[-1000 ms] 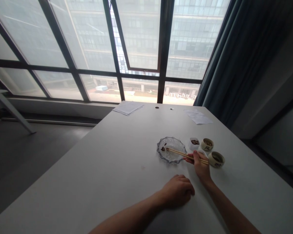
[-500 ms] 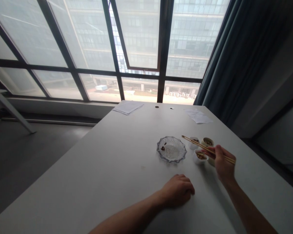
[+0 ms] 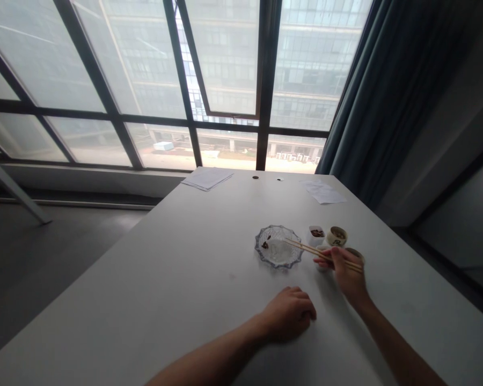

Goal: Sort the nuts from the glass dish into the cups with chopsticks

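Right hand point(image 3: 346, 276) pinching chopsticks point(image 3: 312, 250), tips over glass dish point(image 3: 277, 247) (leftward)

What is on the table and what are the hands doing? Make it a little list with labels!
right hand: holds chopsticks, tips over the glass dish
left hand: curled, resting on the table, holding nothing
glass dish: a few dark bits at its left edge
small cups: white square cup and round cup, each with dark bits inside; another cup mostly hidden behind the right hand
far end: papers and another sheet
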The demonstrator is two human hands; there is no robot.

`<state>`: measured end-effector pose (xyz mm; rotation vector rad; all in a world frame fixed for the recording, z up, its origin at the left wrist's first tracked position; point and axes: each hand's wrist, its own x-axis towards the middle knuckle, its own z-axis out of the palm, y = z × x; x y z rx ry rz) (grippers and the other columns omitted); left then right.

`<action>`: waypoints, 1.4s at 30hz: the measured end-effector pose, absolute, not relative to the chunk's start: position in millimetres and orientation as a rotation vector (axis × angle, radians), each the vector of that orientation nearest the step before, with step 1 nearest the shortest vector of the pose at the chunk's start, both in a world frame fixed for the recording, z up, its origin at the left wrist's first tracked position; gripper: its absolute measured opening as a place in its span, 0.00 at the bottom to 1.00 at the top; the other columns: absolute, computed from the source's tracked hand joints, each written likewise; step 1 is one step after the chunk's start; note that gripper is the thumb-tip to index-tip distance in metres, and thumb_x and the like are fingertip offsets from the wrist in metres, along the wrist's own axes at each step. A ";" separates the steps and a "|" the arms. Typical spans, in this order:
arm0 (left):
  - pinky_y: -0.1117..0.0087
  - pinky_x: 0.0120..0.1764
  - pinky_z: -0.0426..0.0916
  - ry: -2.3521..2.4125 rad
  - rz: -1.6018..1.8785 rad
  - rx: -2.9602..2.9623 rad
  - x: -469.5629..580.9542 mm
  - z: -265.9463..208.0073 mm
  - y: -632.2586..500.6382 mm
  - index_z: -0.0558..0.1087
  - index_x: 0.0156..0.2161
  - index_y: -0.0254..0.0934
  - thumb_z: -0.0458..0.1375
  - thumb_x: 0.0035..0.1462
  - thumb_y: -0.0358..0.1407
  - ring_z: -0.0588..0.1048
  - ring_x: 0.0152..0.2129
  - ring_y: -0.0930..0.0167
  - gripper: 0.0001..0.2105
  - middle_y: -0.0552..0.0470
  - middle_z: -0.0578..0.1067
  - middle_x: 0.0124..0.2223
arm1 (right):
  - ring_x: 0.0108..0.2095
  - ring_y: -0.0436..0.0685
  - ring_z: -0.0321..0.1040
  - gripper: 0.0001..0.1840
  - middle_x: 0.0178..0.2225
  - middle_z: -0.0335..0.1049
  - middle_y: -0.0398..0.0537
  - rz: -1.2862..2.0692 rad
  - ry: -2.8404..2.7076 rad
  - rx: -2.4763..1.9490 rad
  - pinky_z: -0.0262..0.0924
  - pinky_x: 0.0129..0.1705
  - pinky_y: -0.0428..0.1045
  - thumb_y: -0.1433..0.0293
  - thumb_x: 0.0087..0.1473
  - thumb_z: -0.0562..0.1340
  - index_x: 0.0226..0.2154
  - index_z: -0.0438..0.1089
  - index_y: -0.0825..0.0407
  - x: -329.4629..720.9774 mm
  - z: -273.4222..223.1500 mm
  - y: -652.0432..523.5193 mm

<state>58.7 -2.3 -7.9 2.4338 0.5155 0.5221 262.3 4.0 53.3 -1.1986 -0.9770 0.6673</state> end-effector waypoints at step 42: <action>0.68 0.53 0.67 0.500 0.548 2.436 60.1 -13.1 -0.5 0.81 0.40 0.40 0.61 0.60 0.24 0.77 0.42 0.66 0.09 0.52 0.82 0.42 | 0.26 0.64 0.83 0.30 0.27 0.82 0.55 0.445 -0.766 -1.204 0.78 0.25 0.50 0.43 0.49 0.74 0.30 0.79 0.56 320.0 63.5 8.1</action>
